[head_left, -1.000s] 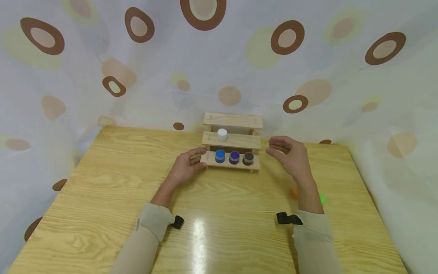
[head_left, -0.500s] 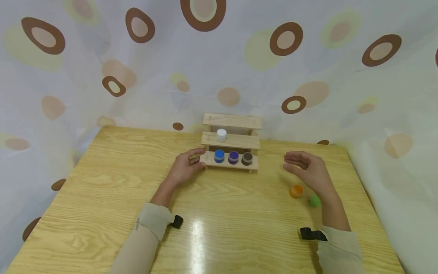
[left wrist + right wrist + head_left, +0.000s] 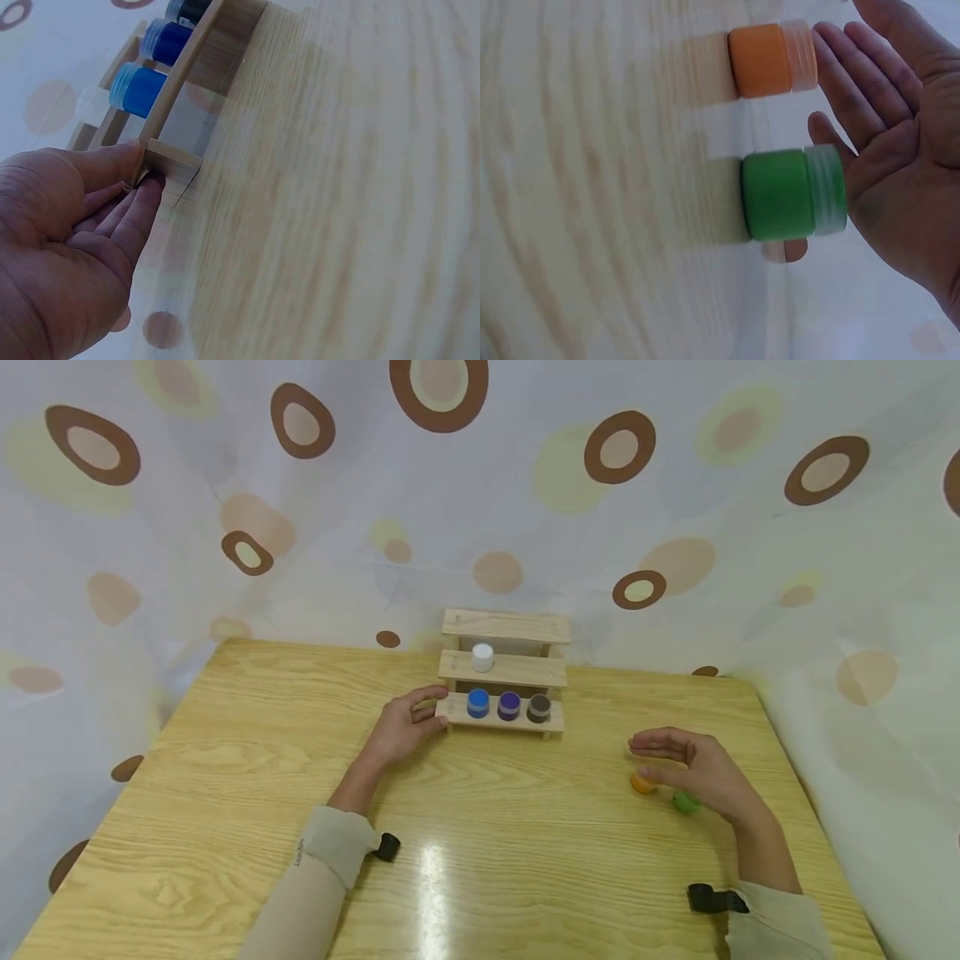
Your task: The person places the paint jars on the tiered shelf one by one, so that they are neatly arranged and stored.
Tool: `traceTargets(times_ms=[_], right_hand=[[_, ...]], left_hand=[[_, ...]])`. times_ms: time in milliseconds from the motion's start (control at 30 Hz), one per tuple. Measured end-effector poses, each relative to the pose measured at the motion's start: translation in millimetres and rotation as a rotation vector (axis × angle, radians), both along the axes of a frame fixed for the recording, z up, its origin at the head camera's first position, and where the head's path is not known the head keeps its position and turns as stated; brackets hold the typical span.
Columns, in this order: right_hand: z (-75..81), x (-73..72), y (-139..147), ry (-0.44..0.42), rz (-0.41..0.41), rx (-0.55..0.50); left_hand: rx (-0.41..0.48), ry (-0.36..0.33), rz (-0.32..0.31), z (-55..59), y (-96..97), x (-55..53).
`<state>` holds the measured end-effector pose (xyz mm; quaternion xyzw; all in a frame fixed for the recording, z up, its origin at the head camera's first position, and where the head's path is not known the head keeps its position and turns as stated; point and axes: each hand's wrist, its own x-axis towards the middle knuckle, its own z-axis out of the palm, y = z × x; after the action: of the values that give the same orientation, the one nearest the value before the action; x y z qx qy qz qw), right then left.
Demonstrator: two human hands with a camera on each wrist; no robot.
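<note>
A three-step wooden rack (image 3: 506, 625) stands at the back of the table. My left hand (image 3: 400, 727) pinches the left end of its lowest shelf between thumb and fingers, as the left wrist view shows close up. On that shelf sit a blue paint jar (image 3: 477, 703), a purple jar (image 3: 509, 706) and a dark jar (image 3: 538, 708). A white jar (image 3: 482, 657) occupies the middle shelf. Over at the right, my right hand (image 3: 701, 772) hovers with loosely extended fingers beside an orange paint jar (image 3: 761, 60) and a green paint jar (image 3: 778, 195), holding nothing.
Behind the rack hangs a pale cloth (image 3: 330, 568) with brown oval prints, also rising along both sides. The wooden table (image 3: 495, 827) stretches from the rack toward the person, with a bright light reflection near its front.
My right hand has moved away from beside the rack, rightward and toward the person, to the orange and green jars. The left hand keeps its hold on the rack.
</note>
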<state>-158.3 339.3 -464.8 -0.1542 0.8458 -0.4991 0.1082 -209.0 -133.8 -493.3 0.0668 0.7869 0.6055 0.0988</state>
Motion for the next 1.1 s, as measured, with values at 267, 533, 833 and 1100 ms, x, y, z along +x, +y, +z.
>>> traceTargets(times_ms=[267,533,833,1100], right_hand=[[-11.5,1.5,15.4,-0.037,0.087,-0.060],[-23.5,-1.0,24.0,-0.063,0.143,-0.106],[-30.8,-3.8,24.0,-0.043,0.140,-0.094],[-22.6,-3.8,19.0,-0.035,0.097,-0.068]], left_hand=[[-0.035,0.013,0.005,1.3,-0.3,1.5],[-0.042,0.009,0.007,0.3,-1.5,2.5],[-0.027,0.004,0.005,0.3,-1.5,3.0],[-0.010,0.008,-0.008,0.8,0.3,1.3]])
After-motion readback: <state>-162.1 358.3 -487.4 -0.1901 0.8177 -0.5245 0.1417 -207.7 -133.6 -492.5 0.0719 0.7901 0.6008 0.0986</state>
